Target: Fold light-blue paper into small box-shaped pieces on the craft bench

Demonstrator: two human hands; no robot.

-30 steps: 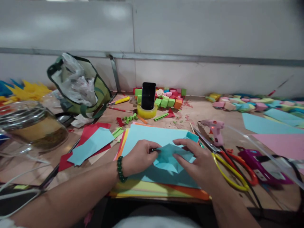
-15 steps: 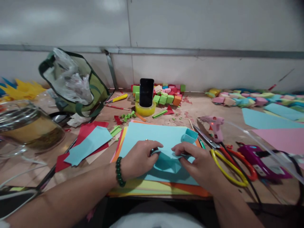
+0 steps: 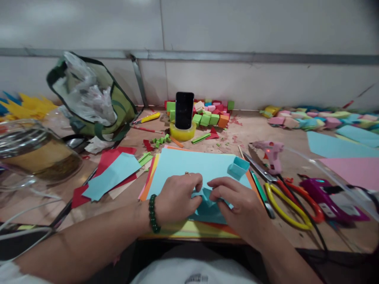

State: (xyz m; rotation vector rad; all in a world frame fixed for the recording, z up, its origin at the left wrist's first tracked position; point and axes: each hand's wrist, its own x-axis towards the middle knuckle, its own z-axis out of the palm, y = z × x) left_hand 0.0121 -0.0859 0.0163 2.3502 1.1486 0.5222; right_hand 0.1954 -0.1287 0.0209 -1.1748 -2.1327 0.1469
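Observation:
Between my two hands is a small folded piece of light blue paper [image 3: 206,200], low over a stack of coloured sheets topped by a light blue sheet [image 3: 177,163]. My left hand [image 3: 180,197], with a green bead bracelet at the wrist, pinches the left side of the folded paper. The right side is held by my right hand [image 3: 237,201], its thumb and fingers bent round the edge. Just beyond my right hand, a small open blue paper box [image 3: 238,167] sits on the sheet. My fingers partly cover the folds.
Scissors [image 3: 275,189], a green cutter [image 3: 262,193], a pink glue gun [image 3: 272,154] and a purple device [image 3: 328,199] lie right. A phone [image 3: 184,110] stands in yellow tape [image 3: 182,132] before paper cubes [image 3: 207,118]. Left are paper scraps [image 3: 114,173], a glass jar [image 3: 38,154] and a bag [image 3: 124,108].
The folded blue paper has changed shape between my fingers, with a flap now raised. My right fingers have shifted on it. The whole view has moved slightly, showing more of the green cutter.

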